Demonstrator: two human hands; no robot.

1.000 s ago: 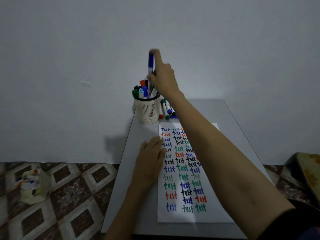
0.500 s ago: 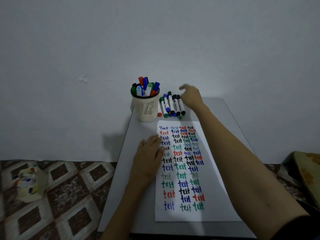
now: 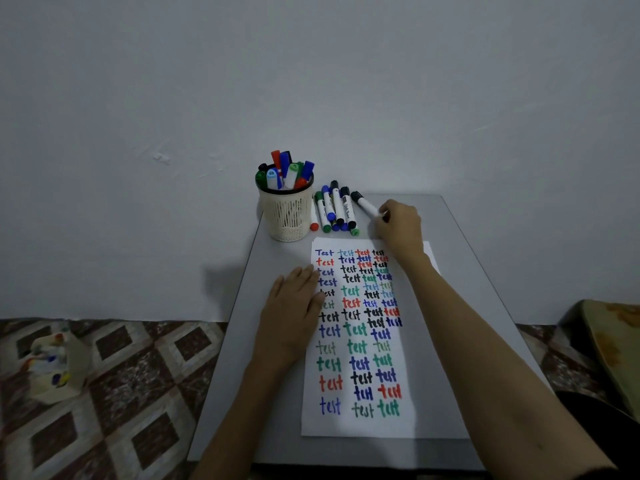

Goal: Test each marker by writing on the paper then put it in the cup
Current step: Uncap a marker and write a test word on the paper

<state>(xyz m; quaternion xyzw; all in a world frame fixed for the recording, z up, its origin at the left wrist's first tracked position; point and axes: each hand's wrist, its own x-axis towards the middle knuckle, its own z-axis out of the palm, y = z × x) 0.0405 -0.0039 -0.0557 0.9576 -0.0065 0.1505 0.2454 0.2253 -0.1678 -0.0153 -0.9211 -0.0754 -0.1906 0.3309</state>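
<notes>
The right hand (image 3: 398,223) is gripping a black-capped marker (image 3: 363,202) at the desk's (image 3: 460,271) one o'clock; the left hand (image 3: 294,306) is pressing flat on the paper (image 3: 346,427). The cup (image 3: 287,216) at eleven o'clock is brimming; several markers (image 3: 334,211) are waiting untested beside it.

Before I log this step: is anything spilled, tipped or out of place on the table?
Nothing stands out. The cup stands upright beside a row of loose markers, the paper lies flat under the left hand, and the right hand grips a black-capped marker.
</notes>
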